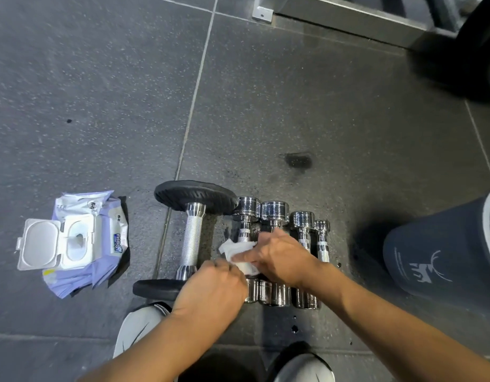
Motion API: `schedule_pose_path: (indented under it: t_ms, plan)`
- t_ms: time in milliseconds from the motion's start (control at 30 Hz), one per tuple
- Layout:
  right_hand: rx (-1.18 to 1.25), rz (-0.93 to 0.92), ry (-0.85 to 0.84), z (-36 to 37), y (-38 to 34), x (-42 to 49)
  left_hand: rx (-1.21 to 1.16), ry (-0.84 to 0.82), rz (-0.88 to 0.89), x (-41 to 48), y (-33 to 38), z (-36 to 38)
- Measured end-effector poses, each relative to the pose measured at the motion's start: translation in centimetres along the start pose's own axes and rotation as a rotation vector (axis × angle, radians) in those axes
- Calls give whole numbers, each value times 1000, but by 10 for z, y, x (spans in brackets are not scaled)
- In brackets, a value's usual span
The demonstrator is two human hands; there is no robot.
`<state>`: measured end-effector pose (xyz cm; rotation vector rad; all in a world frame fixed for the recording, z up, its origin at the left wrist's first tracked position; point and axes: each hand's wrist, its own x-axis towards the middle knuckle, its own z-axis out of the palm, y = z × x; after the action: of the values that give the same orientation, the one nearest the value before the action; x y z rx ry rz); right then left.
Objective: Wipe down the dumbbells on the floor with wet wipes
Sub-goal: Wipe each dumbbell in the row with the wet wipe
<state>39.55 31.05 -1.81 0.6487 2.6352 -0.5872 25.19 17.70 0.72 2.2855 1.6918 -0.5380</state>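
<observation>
Speckled dark rubber floor (100,78) tiles carry everything. At right stands a round, matte grey bin (445,249). Left of centre lies a dumbbell (193,241) with black disc plates and a knurled steel handle. Far left sits a crinkled lilac wipes pack (81,244), its white lid open. Four polished chrome dumbbells (275,212) lie side by side. Over the leftmost one, the left hand (210,288), fingers curled, and the right hand (282,257) both pinch a crumpled white wet wipe (238,250).

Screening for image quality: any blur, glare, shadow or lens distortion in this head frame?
Head view: wide-angle bending curves the floor seam. There is bright glare on the chrome dumbbells. The left hand, right hand and wipe look slightly soft. The bin throws a dark shadow on the floor beside it, and the top corners look smeared.
</observation>
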Motion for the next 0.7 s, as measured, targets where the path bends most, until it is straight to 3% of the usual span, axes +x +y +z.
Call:
schedule_pose_path:
  t_ms: [100, 200, 600, 700]
  plan:
    - [-153, 97, 71, 0, 0, 16, -2, -11, 3, -1, 1, -1]
    - [-64, 156, 25, 5, 3, 24, 2, -22, 5, 0, 0, -3]
    - [-3, 83, -38, 9, -3, 12, 1, -3, -1, -3, -1, -6]
    - [-69, 74, 32, 4, -2, 13, 0, -4, -10, -2, -2, -4]
